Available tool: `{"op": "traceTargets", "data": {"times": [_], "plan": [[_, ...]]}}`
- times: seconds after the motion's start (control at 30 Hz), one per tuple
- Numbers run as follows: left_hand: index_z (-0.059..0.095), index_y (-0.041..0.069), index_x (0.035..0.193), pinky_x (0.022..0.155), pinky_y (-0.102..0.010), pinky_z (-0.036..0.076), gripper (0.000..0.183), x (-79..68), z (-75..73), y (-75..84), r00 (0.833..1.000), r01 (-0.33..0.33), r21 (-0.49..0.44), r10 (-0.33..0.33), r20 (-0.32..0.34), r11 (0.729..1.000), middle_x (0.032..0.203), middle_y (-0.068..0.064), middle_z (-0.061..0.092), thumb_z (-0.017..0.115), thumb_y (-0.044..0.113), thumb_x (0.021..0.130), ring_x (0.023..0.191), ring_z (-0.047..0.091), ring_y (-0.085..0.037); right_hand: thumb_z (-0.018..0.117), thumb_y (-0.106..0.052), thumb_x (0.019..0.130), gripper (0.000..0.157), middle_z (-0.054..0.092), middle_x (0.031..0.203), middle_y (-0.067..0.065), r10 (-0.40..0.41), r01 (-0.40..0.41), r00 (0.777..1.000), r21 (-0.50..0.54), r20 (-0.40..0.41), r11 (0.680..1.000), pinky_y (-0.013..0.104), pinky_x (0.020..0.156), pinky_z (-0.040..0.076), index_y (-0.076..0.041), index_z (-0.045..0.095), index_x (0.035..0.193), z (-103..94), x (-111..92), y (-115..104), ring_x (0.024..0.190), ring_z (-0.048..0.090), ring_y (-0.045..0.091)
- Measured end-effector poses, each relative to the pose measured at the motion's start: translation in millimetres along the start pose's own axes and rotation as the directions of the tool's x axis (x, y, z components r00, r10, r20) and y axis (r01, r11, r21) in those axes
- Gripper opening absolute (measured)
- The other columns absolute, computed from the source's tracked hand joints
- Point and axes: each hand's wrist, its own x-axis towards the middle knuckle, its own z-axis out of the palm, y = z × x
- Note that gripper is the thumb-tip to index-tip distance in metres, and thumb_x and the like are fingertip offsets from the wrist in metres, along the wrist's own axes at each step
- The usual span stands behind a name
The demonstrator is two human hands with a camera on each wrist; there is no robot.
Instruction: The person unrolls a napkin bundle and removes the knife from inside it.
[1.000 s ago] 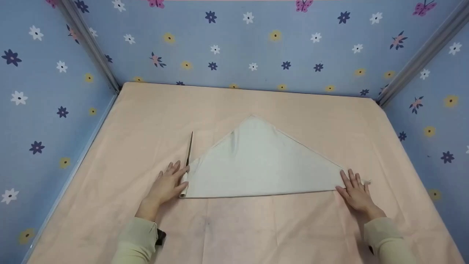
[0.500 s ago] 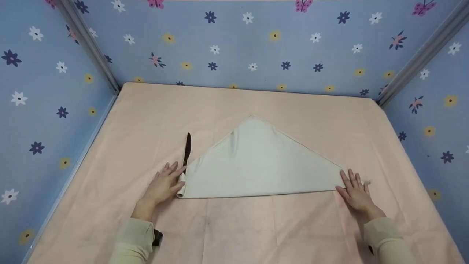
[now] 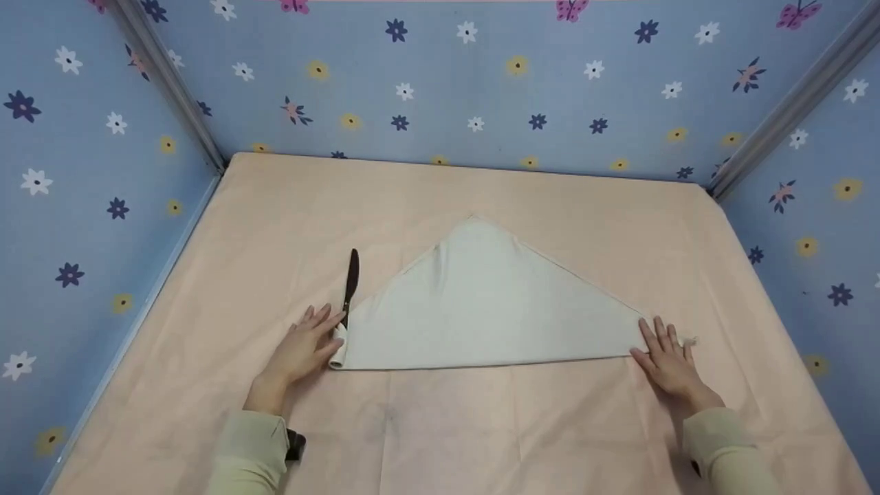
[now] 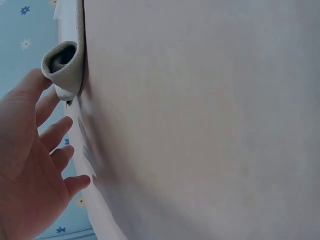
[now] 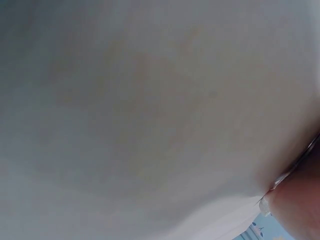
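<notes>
A pale grey-green cloth napkin [image 3: 495, 295], folded to a triangle, lies flat with its point toward the back. Its left corner is rolled into a small tube [image 4: 65, 70], with a dark table knife [image 3: 353, 275] sticking out of the far end; the knife's lower part is hidden in the roll. My left hand [image 3: 302, 350] is at the roll from the left, thumb against its near end and index fingertip at the knife, the other fingers loosely spread. With fingers extended, my right hand [image 3: 668, 354] presses down on the napkin's right corner.
A peach cloth [image 3: 447, 426] with creases covers the table. A thin tie end [image 3: 689, 341] shows beside the right hand. Blue flowered panels [image 3: 454, 82] stand around the back and sides, with grey posts [image 3: 172, 82] at the corners.
My left hand has shifted slightly left along with the roll. The knife has turned from edge-on to showing its blade's broad side. The right hand has stayed put.
</notes>
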Motion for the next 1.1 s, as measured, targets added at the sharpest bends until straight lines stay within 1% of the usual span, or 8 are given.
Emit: {"op": "traceTargets", "data": {"times": [0.27, 0.43, 0.6, 0.77, 0.93, 1.1], "plan": [[0.039, 0.007, 0.134, 0.098, -0.059, 0.015, 0.051, -0.9, 0.0, 7.0, 0.999, 0.048, -0.004, -0.048, -0.004, 0.999, 0.14, -0.018, 0.027, 0.051, 0.028, 0.089, 0.129, 0.015, -0.039, 0.035, -0.038, 0.095, 0.066, -0.006, 0.143, 0.027, -0.002, 0.002, 1.0, -0.007, -0.006, 1.0, 0.062, 0.093, -0.013, -0.002, 0.005, 0.141, 1.3, 1, 0, 0.128, -0.012, 0.044], [0.036, 0.004, 0.135, 0.098, -0.058, 0.016, 0.053, -1.3, -0.4, 13.2, 0.998, 0.057, 0.003, -0.057, -0.011, 0.998, 0.141, -0.018, 0.025, 0.051, 0.027, 0.09, 0.13, 0.015, -0.037, 0.035, -0.037, 0.095, 0.065, -0.006, 0.143, 0.027, -0.008, 0.008, 1.0, -0.007, -0.007, 1.0, 0.062, 0.093, -0.013, -0.001, 0.005, 0.141, 2.1, 1, 1, 0.127, -0.011, 0.045], [0.036, 0.003, 0.135, 0.097, -0.058, 0.017, 0.054, -1.1, 1.4, 19.1, 0.998, 0.056, 0.003, -0.055, -0.038, 0.998, 0.142, -0.017, 0.024, 0.052, 0.028, 0.089, 0.13, 0.015, -0.037, 0.034, -0.037, 0.095, 0.066, -0.006, 0.143, 0.027, -0.007, 0.007, 1.0, -0.01, -0.007, 1.0, 0.062, 0.093, -0.013, -0.001, 0.005, 0.141, 2.9, 1, 2, 0.127, -0.011, 0.045], [0.034, 0.003, 0.136, 0.097, -0.058, 0.018, 0.058, -1.2, 6.9, 21.8, 0.998, 0.038, 0.035, -0.036, -0.05, 0.999, 0.143, -0.017, 0.022, 0.054, 0.03, 0.088, 0.129, 0.015, -0.038, 0.034, -0.038, 0.095, 0.066, -0.006, 0.143, 0.027, -0.003, 0.003, 1.0, -0.019, -0.007, 1.0, 0.062, 0.093, -0.013, -0.001, 0.005, 0.141, 2.7, 1, 2, 0.127, -0.011, 0.045], [0.03, 0.006, 0.138, 0.096, -0.06, 0.018, 0.061, -1.6, 12.2, 23.2, 0.999, 0.019, 0.048, -0.017, -0.044, 0.999, 0.144, -0.017, 0.019, 0.053, 0.034, 0.088, 0.13, 0.013, -0.038, 0.035, -0.036, 0.095, 0.065, -0.006, 0.143, 0.027, -0.013, 0.013, 1.0, 0.01, -0.01, 1.0, 0.063, 0.093, -0.012, 0.0, 0.006, 0.141, 0.8, -1, 1, 0.127, -0.012, 0.045], [0.029, 0.007, 0.139, 0.095, -0.062, 0.016, 0.067, -1.3, 17.0, 23.2, 0.999, 0.024, 0.066, -0.023, -0.026, 0.998, 0.145, -0.016, 0.016, 0.053, 0.04, 0.086, 0.131, 0.012, -0.037, 0.036, -0.035, 0.095, 0.065, -0.007, 0.143, 0.027, -0.018, 0.019, 1.0, 0.019, -0.01, 1.0, 0.063, 0.093, -0.011, -0.001, 0.006, 0.141, -0.5, -2, -1, 0.128, -0.012, 0.044]]}}
